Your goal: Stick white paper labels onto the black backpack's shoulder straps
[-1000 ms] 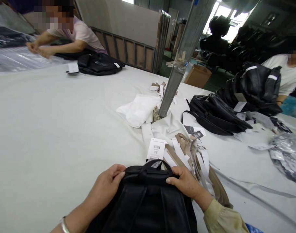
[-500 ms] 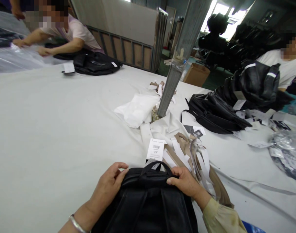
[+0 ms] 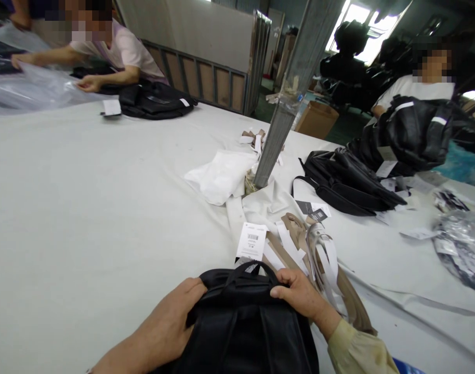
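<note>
A black backpack (image 3: 241,327) lies flat at the near edge of the tabletop (image 3: 85,197), its top carry handle (image 3: 248,269) arched toward the middle of the cloth-covered surface. The left hand (image 3: 165,324) lies over the bag's upper left corner, fingers curled down and closed around the edge of the leather. The right hand (image 3: 300,296) clasps the upper right corner the same way, thumb on top and fingers wrapped over the rim just beside the handle; a pale yellow sleeve (image 3: 358,353) covers that wrist. Just beyond the handle a white barcode tag (image 3: 252,241) lies on the cloth, touching a loose heap of tan and white paper strips (image 3: 319,259) that runs along the bag's right side. Farther toward the middle of the tabletop a grey metal post (image 3: 288,98) rises at a tilt, with a folded white cloth (image 3: 222,176) at its foot. To the right of the post lies another black bag (image 3: 346,182) with small tags beside it, and a crinkled plastic wrapper (image 3: 459,249) sits near the right edge. At the far left corner a person in a pink shirt (image 3: 124,49) leans over clear plastic sheeting (image 3: 30,88) next to a dark bag (image 3: 155,101). At the far right edge a person in a white shirt (image 3: 412,91) holds a black backpack upright (image 3: 417,130).
</note>
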`<state>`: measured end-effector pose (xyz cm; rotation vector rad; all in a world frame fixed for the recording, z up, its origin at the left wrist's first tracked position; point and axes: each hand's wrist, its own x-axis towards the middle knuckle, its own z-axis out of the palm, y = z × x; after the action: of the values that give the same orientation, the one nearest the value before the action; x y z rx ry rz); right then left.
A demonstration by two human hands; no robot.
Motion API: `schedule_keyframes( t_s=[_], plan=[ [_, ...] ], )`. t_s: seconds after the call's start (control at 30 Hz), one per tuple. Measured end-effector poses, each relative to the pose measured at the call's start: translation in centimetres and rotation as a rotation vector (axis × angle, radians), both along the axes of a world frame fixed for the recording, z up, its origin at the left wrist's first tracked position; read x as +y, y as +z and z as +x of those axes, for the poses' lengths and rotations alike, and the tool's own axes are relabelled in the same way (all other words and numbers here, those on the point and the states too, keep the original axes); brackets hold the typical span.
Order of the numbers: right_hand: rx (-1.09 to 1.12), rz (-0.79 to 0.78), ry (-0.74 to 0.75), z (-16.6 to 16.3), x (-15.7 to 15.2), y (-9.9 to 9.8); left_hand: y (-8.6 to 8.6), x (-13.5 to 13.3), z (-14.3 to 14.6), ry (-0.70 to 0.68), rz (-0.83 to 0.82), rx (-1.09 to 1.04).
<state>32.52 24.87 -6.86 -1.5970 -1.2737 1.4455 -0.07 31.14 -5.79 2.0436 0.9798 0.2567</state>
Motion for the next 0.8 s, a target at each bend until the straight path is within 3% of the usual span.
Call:
schedule_keyframes(
  t_s=[0.13,0.3,0.53,0.67,0.8],
  plan=[
    [0.102,-0.063,0.094,0.9,-0.3,-0.1,-0.7,0.9,0.7,-0.035,-0.031,-0.009],
    [0.072,-0.129,0.161,1.4,-0.3,-0.1,-2.2,0.9,-0.2,0.029,0.036,-0.044],
    [-0.05,-0.091,0.159,0.7,-0.3,0.3,1.6,0.2,1.4,-0.064,-0.028,-0.112],
    [0.012,-0.048,0.189,0.7,-0.5,0.4,1.7,0.5,2.5,-0.091,-0.012,-0.051],
    [0.018,-0.059,0.245,1.0,-0.2,0.5,2.6,1.7,3.7,-0.204,-0.039,0.094]
  ],
)
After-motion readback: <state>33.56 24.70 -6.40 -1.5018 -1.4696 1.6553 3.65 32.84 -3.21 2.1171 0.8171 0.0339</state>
